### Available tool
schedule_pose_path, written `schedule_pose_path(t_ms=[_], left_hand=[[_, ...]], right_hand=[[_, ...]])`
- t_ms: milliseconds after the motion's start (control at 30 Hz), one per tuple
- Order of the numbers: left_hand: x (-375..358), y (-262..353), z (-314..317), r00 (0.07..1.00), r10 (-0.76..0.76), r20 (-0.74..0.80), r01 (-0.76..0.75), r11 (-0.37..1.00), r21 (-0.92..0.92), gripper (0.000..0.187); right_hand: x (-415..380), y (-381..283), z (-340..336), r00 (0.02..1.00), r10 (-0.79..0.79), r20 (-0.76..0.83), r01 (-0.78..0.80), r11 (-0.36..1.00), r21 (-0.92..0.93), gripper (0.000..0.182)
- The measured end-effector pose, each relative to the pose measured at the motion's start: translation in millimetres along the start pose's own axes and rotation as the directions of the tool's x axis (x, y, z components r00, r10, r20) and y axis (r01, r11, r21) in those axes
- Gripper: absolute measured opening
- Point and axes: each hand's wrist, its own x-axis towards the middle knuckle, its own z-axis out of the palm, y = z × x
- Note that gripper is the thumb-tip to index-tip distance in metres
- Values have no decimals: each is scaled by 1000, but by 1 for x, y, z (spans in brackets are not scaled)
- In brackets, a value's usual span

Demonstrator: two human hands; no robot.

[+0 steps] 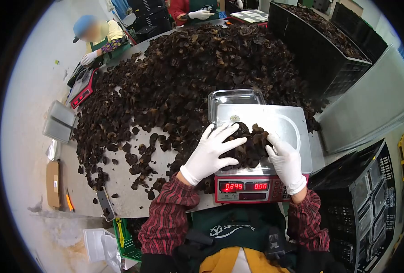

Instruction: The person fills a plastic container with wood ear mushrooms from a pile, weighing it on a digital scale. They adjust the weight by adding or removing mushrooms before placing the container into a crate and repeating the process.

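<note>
My left hand, in a white glove, lies with fingers spread over the left side of a pile of dark wood ear mushrooms. My right hand, also gloved, touches the right side of the same pile with its fingers apart. The mushrooms sit on the metal plate of a red digital scale, seemingly in a clear tray whose edge shows in front. Red digits glow on the scale's display. Behind the scale rests another clear plastic tray.
A large heap of wood ears covers much of the metal table. Black crates stand at the right. A co-worker is beside another red scale at the left; another person's gloved hand shows at the back.
</note>
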Motion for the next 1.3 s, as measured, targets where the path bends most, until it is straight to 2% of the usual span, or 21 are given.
schedule_pose_path(t_ms=[67, 133, 167, 233, 333, 367, 533, 600, 633, 667, 733, 767, 800, 900, 967, 1000, 1033, 1067, 1167, 1200, 1300], left_hand=[[-5, 2, -10, 997, -62, -43, 53, 982, -183, 55], [-14, -3, -15, 983, -104, -154, 34, 916, -400, 48], [-19, -4, -19, 974, -157, -163, 80, 911, -404, 46], [-27, 0, -21, 942, -224, -250, 128, 928, -350, 37], [-40, 3, -17, 899, -316, -303, 186, 902, -390, 31], [-42, 8, -16, 874, -324, -363, 181, 909, -377, 24], [-61, 10, -12, 829, -323, -457, 177, 926, -334, 19], [-73, 7, -12, 786, -406, -466, 258, 901, -348, 19], [-81, 2, -11, 767, -431, -475, 301, 896, -326, 18], [-91, -3, -9, 761, -438, -478, 316, 894, -318, 18], [-113, -16, -3, 682, -549, -483, 467, 836, -289, 17], [-123, -20, -1, 663, -587, -464, 489, 809, -326, 17], [-132, -21, 2, 657, -591, -468, 498, 806, -319, 17], [-150, -19, 13, 706, -582, -405, 518, 813, -265, 18], [-148, -13, 24, 755, -549, -359, 523, 834, -176, 17], [-145, -11, 30, 782, -529, -329, 522, 845, -118, 18], [-142, -11, 38, 830, -468, -303, 496, 868, 17, 25], [-138, -8, 42, 858, -448, -251, 477, 876, 68, 36], [-128, -4, 58, 875, -467, -125, 483, 858, 174, 49], [-126, -6, 64, 895, -420, -149, 443, 873, 203, 37], [-131, -22, 77, 840, -472, -267, 480, 877, -39, 18]], right_hand=[[-2, -2, -7, 998, -17, -61, 20, 999, 48, 28], [-6, -1, -15, 975, 205, -85, -193, 972, 132, 27], [-6, 2, -16, 970, 203, -136, -189, 976, 111, 25], [-6, 6, -20, 966, 216, -141, -198, 971, 131, 25], [-4, 6, -23, 958, 257, -124, -241, 962, 131, 24], [-4, 6, -23, 963, 232, -133, -218, 969, 112, 23], [-7, 12, -18, 977, 118, -176, -104, 991, 89, 22], [-8, 9, -20, 969, 187, -161, -160, 973, 168, 20], [-9, 8, -22, 971, 169, -167, -139, 975, 175, 20], [-9, 8, -25, 978, 98, -185, -82, 992, 91, 20], [-12, 10, -27, 968, 180, -172, -156, 977, 144, 20], [-13, 17, -24, 966, 114, -233, -85, 988, 132, 21], [-13, 9, -28, 958, 207, -200, -172, 969, 180, 20], [-15, 12, -22, 950, 236, -205, -196, 961, 196, 21], [-15, 9, -21, 918, 373, -136, -314, 892, 325, 22], [-15, 7, -20, 919, 371, -136, -312, 893, 325, 22], [-15, 5, -19, 935, 322, -147, -271, 920, 284, 22], [-15, 3, -18, 950, 271, -157, -229, 943, 241, 22], [-16, 3, -18, 950, 271, -158, -228, 943, 242, 22], [-18, 4, -18, 949, 271, -164, -228, 944, 239, 22], [-20, 9, -20, 925, 355, -137, -305, 907, 289, 21]])
